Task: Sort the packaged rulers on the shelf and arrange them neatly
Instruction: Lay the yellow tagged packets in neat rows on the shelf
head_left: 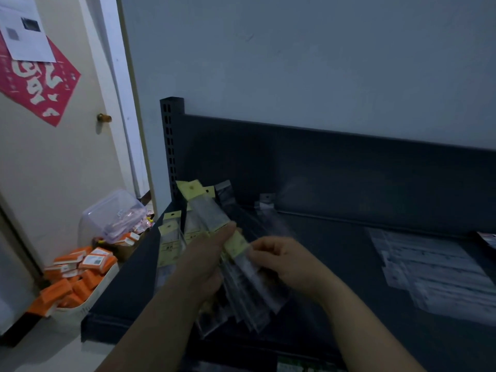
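A fanned bundle of packaged rulers (pixel 212 213) was held above the left end of the dark shelf (pixel 335 251), evidently so that single packs could be separated by type, while a flat pile of clear packs (pixel 429 269) was laid well apart at the right end. The bundle was gripped at its middle by the left hand (pixel 204 261), with one of its fingers (pixel 227 230) stretched along the top, probably to steady the fan. A yellow-headed pack (pixel 237 244) in the fan was pinched by the nearly closed fingers (pixel 259 257) of the right hand (pixel 279 260); owing to blur, it could not be determined whether more than one pack was taken.
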